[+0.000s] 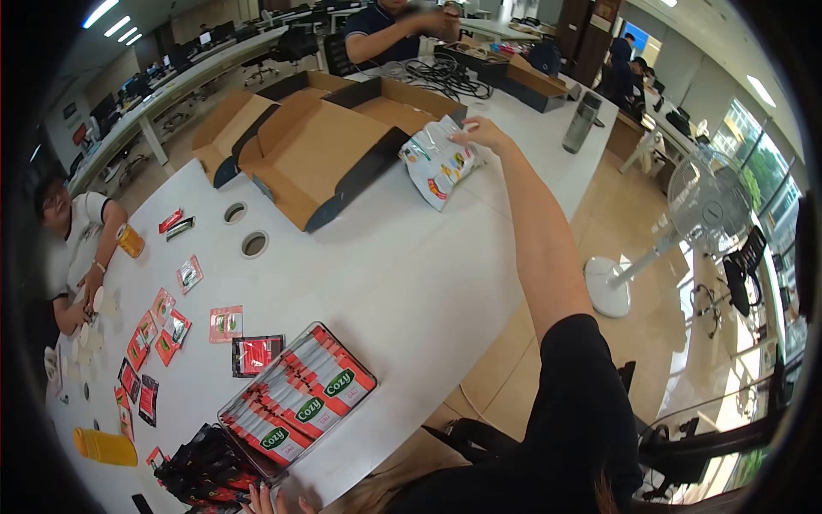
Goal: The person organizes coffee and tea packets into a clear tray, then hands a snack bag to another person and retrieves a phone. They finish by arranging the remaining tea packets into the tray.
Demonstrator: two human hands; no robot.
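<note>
My right hand (pixel 485 134) reaches far across the table, its fingers closed on the top edge of a white printed snack bag (pixel 438 164). The bag stands tilted beside the open cardboard box. At the bottom edge of the view, the fingertips of my left hand (pixel 272 500) show spread apart, right below a clear-edged box (pixel 300 398) packed with red and white Cozy sachets. Near those fingers lies a pile of black and red sachets (pixel 205 467). The rest of my left hand is out of view.
Loose sachets (pixel 226 324) lie scattered over the white table (pixel 385 265). Open cardboard boxes (pixel 312 150) and black cables (pixel 445 75) are at the back. A bottle (pixel 582 122) stands far right, a yellow container (pixel 104 447) lower left. Two people sit at the table; a fan (pixel 706 206) stands at right.
</note>
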